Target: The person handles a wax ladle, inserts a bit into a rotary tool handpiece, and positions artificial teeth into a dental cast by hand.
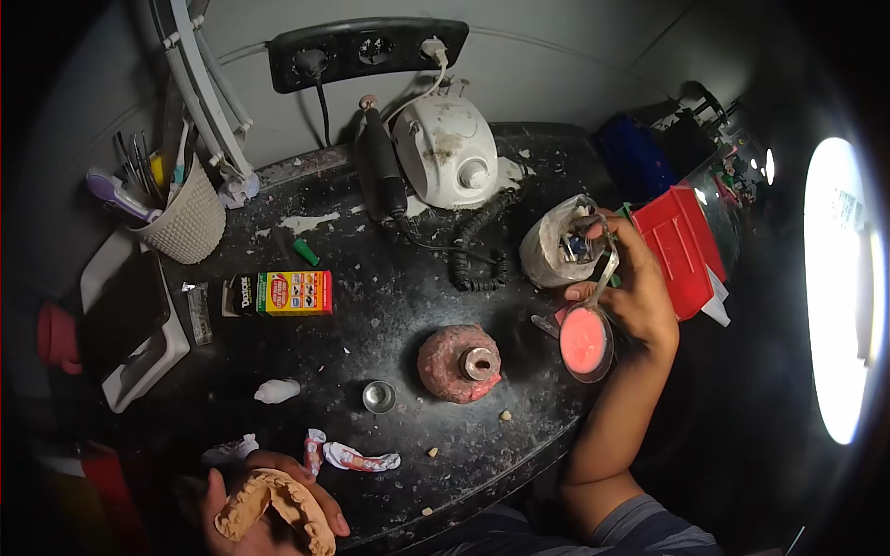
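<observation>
The hands are apart: the left hand [311, 496], low at the table's near edge, cradles a tan dental cast [278, 505]. The right forearm [626, 408] rises from a bent elbow, its right hand [635, 283] gripping the handle of a bowl of pink mixture [586, 341] beside a crusted container [556, 250]. The brand lettering on the yellow-red-green box [295, 293] is too blurred to read surely.

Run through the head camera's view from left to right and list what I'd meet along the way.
Woven basket, tan dental cast, small metal cup, round pink-stained pot, pink mix, red plastic tray.
</observation>
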The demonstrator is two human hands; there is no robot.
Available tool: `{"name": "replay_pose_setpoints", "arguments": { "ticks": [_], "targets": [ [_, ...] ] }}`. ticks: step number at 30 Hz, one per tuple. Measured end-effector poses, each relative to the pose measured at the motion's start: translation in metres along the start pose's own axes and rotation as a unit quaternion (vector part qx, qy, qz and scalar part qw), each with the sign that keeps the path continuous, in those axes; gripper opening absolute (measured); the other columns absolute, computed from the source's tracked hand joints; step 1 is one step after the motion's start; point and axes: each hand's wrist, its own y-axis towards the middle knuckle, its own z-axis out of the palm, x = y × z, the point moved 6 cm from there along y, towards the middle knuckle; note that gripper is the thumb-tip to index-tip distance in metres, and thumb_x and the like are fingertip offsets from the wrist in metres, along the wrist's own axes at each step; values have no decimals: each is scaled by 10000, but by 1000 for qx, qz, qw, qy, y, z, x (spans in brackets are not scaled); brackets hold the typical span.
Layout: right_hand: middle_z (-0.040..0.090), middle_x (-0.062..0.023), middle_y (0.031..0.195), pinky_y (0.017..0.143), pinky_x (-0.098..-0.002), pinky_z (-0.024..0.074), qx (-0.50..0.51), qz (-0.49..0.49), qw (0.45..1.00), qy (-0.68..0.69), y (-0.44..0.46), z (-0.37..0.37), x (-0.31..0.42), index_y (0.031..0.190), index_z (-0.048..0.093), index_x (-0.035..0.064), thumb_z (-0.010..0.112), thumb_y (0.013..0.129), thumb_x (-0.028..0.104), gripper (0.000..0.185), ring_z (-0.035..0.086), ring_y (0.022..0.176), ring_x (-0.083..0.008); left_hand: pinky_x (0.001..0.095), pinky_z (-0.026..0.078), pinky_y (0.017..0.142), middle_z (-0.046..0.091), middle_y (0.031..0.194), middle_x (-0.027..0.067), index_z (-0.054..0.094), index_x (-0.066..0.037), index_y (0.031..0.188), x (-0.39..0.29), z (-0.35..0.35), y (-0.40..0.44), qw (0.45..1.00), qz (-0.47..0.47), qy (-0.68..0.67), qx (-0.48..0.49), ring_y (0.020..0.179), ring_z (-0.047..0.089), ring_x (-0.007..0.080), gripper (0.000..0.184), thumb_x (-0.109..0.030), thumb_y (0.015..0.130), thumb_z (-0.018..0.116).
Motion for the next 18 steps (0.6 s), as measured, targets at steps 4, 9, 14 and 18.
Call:
{"name": "replay_pose_setpoints", "arguments": {
  "ticks": [4, 9, 14, 18],
  "targets": [
    [667, -65, 1077, 942, -338, 506, 2, 2, 996, -87, 3, 0, 5, 1021, 591, 54, 950, 579, 27, 570, 646, 1061, -226, 365, 430, 317, 592, 624, 339, 568, 60, 1060, 0, -6, 1, 1000, 3, 13, 6, 363, 519, 328, 787, -670, 1035, 275],
    [648, -87, 1093, 902, -364, 524, 15, 20, 992, -124, 0, 5, 17, 978, 600, 43, 964, 561, 78, 555, 655, 1012, -268, 368, 431, 318, 592, 625, 348, 564, 61, 1072, -1, -7, 0, 1000, -9, 5, -1, 356, 512, 331, 778, -658, 1043, 268],
    [622, -120, 1273, 925, -371, 522, 83, -20, 992, -91, -7, 21, 31, 873, 632, 46, 998, 549, 70, 488, 627, 1137, -257, 374, 399, 294, 564, 568, 328, 560, 38, 1046, 1, -7, 1, 999, -14, 15, -40, 326, 473, 325, 772, -668, 1044, 247],
    [611, -145, 1326, 948, -387, 525, 102, -19, 992, -72, -9, 26, 34, 922, 682, 37, 992, 581, 101, 466, 629, 1164, -289, 370, 392, 292, 559, 561, 321, 559, 34, 1042, 1, -12, 3, 998, -22, 26, -53, 315, 455, 320, 771, -670, 1043, 245]
  ]
}}
